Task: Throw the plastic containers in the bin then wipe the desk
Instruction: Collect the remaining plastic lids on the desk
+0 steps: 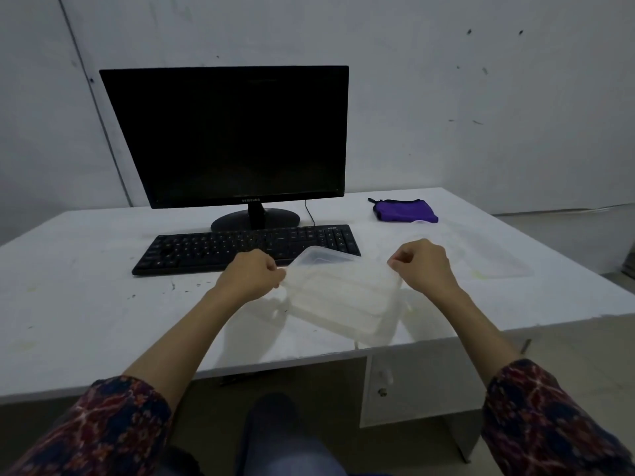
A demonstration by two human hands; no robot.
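Observation:
A clear rectangular plastic container (pixel 338 292) is tilted above the front of the white desk (pixel 86 304). My left hand (pixel 254 273) grips its left rim, fingers curled. My right hand (pixel 421 266) grips its right rim the same way. A second clear plastic piece (pixel 488 257), flat and hard to make out, lies on the desk to the right of my right hand. A purple cloth (pixel 405 210) lies at the back right of the desk. No bin is in view.
A black monitor (pixel 233 132) stands at the back of the desk, with a black keyboard (pixel 247 247) in front of it, just behind my left hand. A small cupboard door (pixel 412 386) sits under the desk on the right. My knee (pixel 275 431) is below the desk edge.

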